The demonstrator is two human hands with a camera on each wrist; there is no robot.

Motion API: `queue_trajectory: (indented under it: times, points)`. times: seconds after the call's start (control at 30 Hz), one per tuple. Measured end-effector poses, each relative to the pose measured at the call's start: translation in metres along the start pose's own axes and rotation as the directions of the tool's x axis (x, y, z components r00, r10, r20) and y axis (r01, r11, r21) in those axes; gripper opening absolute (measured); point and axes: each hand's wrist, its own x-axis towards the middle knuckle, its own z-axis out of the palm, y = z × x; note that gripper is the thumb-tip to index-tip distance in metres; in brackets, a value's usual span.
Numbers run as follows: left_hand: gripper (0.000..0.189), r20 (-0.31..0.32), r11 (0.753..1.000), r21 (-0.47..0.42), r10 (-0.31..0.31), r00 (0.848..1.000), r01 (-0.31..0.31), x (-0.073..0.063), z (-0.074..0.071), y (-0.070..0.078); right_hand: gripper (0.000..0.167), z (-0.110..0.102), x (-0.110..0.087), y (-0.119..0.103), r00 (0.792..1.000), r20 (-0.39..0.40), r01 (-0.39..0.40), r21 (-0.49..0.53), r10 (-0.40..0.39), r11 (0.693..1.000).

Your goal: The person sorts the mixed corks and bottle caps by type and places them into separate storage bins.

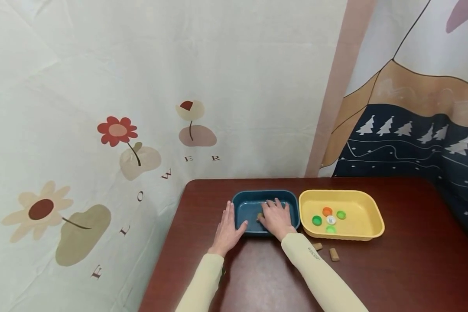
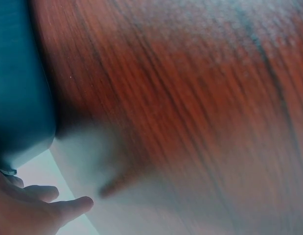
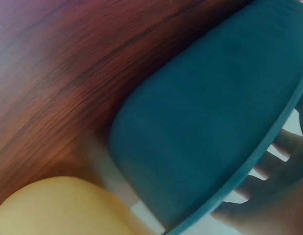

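A dark blue tray (image 1: 246, 230) stands on the table. My left hand (image 1: 227, 234) rests along its left side, fingers straight and together, thumb apart near the front left corner. In the left wrist view that hand (image 2: 34, 205) appears below the blue tray's wall (image 2: 21, 83). My right hand (image 1: 276, 219) reaches over the front rim into the blue tray, fingers spread. A cork (image 1: 259, 217) lies by its thumb, partly covered. The right wrist view has the tray's outer wall (image 3: 205, 112) in front of the right hand (image 3: 273, 196), its fingertips partly hidden.
A yellow tray (image 1: 359, 221) stands right of the blue one, with several bottle caps inside, among them an orange cap (image 1: 327, 211) and a white cap (image 1: 331, 220). Two corks, one (image 1: 334, 254) upright-looking and one (image 1: 317, 246) beside the right sleeve, lie before it. A printed cloth (image 1: 257, 86) hangs behind.
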Motion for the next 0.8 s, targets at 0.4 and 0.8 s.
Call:
queue_trajectory:
  times: [0.4, 0.8]
  points:
    - [0.093, -0.008, 1.000, 0.008, -0.007, 1.000, 0.007, 0.002, 0.001, 0.000, 0.082, -0.019, -0.061, 0.021, 0.989, -0.124, 0.086, 0.016, -0.083, 0.996]
    - [0.094, -0.004, 1.000, -0.001, -0.025, 1.000, 0.025, 0.005, 0.002, 0.000, 0.091, -0.034, -0.124, 0.058, 0.984, -0.171, -0.028, 0.084, 0.041, 0.996]
